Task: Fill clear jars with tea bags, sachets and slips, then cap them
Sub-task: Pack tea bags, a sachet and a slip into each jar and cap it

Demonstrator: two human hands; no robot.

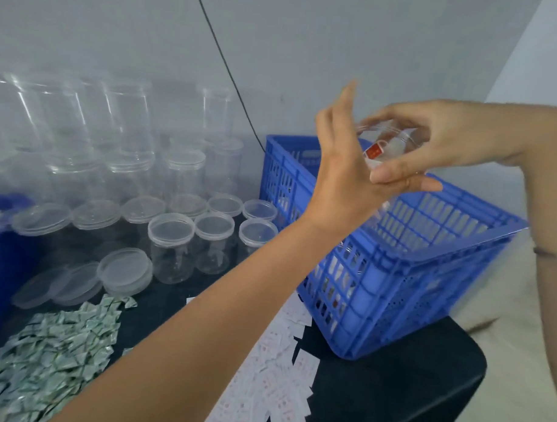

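The jar (390, 140) is blurred and half covered by fingers (395, 175); the sachet pile (45, 354) is cut off bottom left.

— What do we have on the black table (407, 382)?
— Clear plastic jars (171, 248) along its far edge, round clear lids (125, 270) before them, green-white sachets (55, 338) heaped near-left, white printed paper slips (274, 378) at the front edge, and a blue slotted plastic crate (395, 278) at the right edge.
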